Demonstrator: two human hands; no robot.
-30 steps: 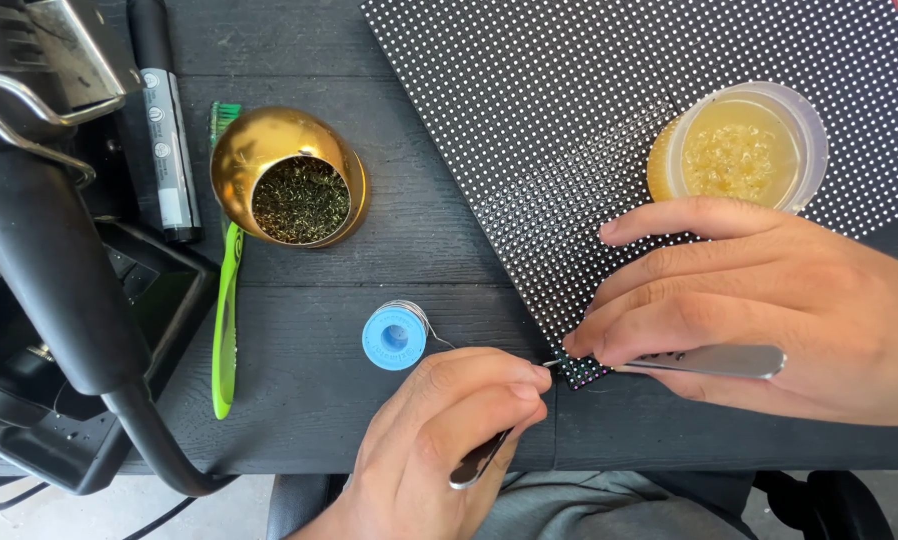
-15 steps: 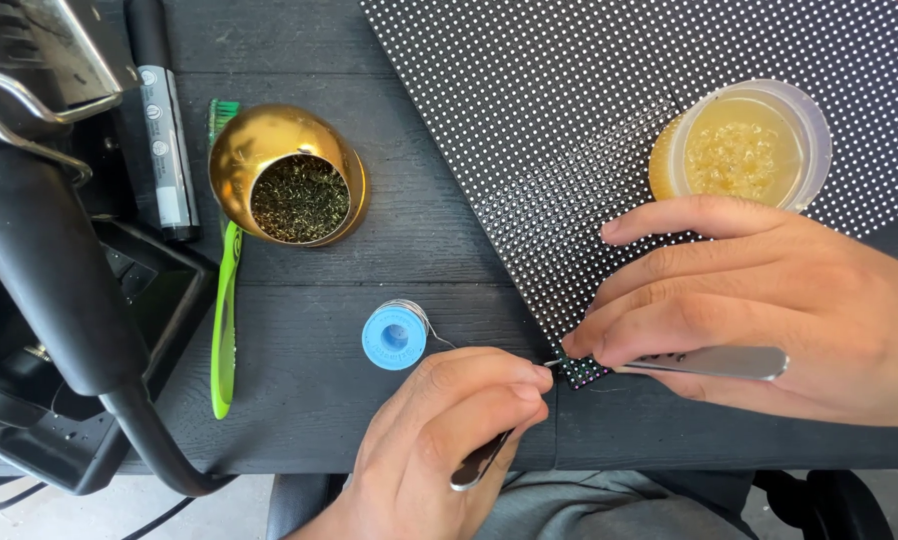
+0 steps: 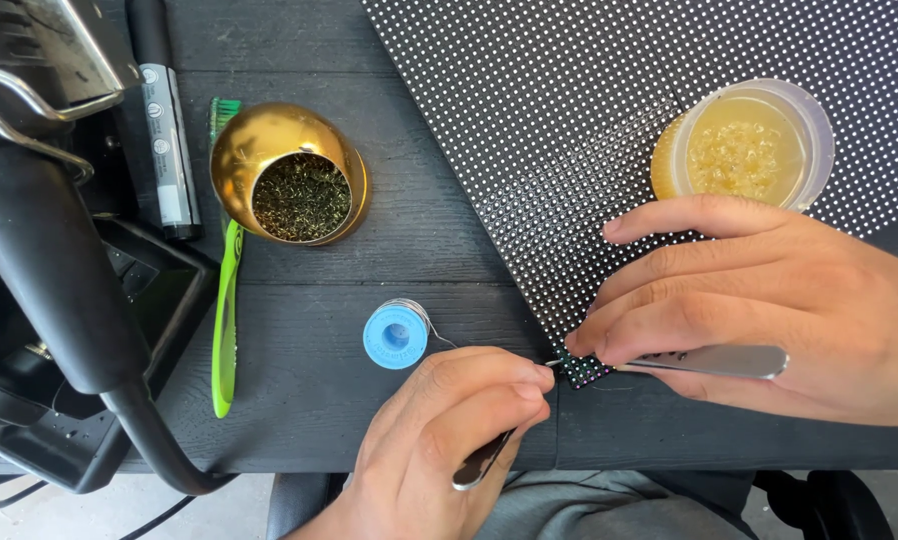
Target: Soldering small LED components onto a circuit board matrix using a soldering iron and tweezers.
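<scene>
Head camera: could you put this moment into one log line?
left hand: pinches thin tool at dotted panel corner | right hand: holds metal tweezers there | solder spool: beside left hand

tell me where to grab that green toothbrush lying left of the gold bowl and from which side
Probably best by the bare lower handle of the green toothbrush, pinching across its narrow width from above. It lies flat on the dark table, and that stretch is open, while its bristle end tucks behind the gold bowl beside the black marker.
</scene>
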